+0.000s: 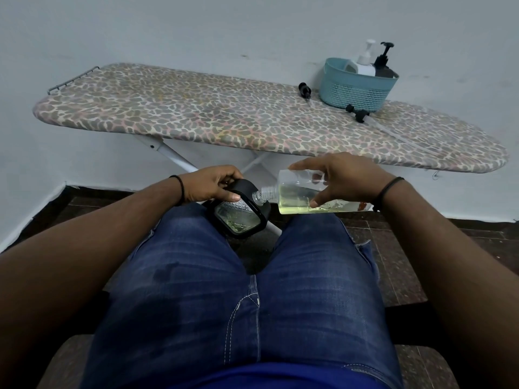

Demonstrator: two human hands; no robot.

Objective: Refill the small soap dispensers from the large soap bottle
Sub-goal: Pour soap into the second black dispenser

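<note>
My right hand grips a large clear soap bottle lying nearly level, with yellow-green soap pooled along its lower side. Its open threaded neck points left into the top of a small black-framed dispenser. My left hand holds that dispenser by its top, resting it on my left knee. A little greenish liquid shows inside the dispenser.
An ironing board with a leopard-print cover stands ahead. On its right end a teal basket holds a white pump bottle and a black pump bottle. Two loose black pump heads lie beside the basket.
</note>
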